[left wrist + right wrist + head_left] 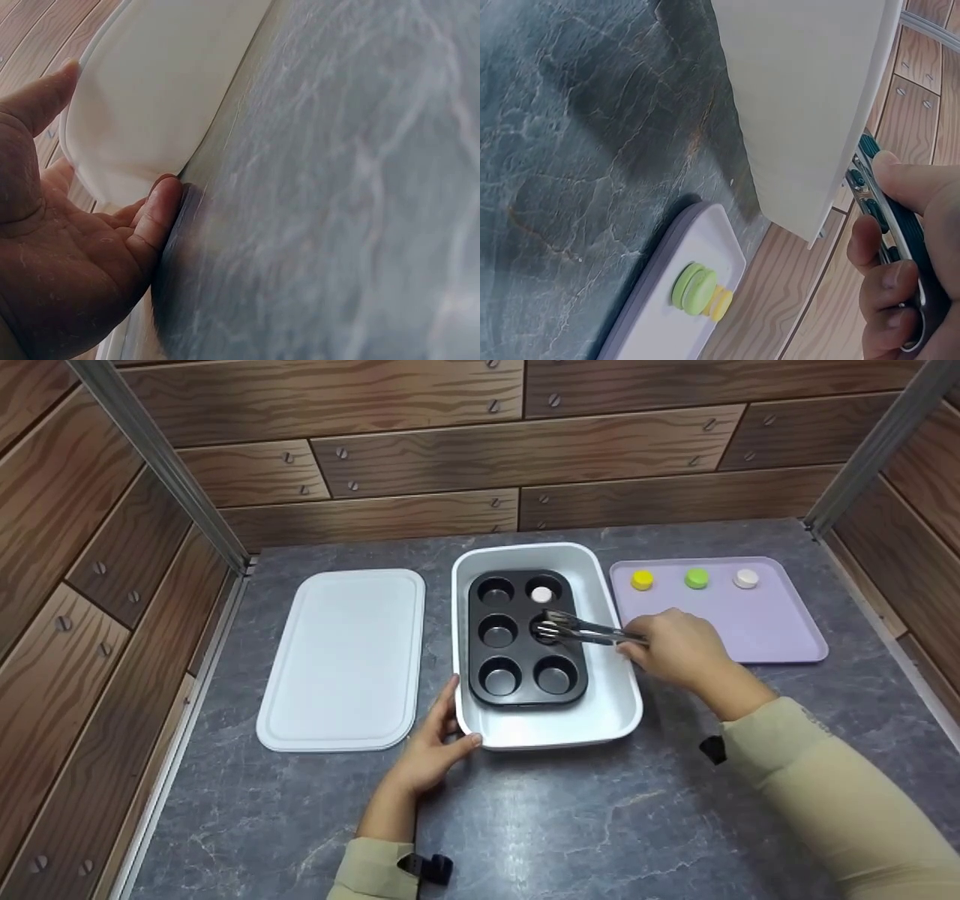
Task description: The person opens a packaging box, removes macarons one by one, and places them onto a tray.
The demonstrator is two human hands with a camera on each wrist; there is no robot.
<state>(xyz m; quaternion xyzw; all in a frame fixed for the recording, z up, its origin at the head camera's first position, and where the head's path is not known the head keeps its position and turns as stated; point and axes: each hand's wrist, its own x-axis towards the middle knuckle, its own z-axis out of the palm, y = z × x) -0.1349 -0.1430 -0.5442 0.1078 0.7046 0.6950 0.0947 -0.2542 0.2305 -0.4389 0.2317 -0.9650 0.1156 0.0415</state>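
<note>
My right hand point(679, 649) grips metal tongs point(600, 631) with dark handles. The tong tips reach into the middle right cup of a black muffin tin point(525, 650); I cannot tell what they hold there. A pale macaron point(541, 595) sits in the tin's far right cup. The tin lies inside a white plastic bin point(555, 729). At the bin's near left corner, my left hand point(429, 757) touches the outside with spread fingers, thumb by the rim. In the right wrist view, the right hand point(911, 255) wraps round the tong handles beside the bin's wall.
A lilac tray point(772, 634) right of the bin bears a yellow macaron point(642, 580), a green macaron point(697, 578) and a white macaron point(746, 578) along its far side. To the left lies a flat white lid point(345, 660). Wood-patterned walls point(420, 469) enclose the grey marbled table point(570, 825).
</note>
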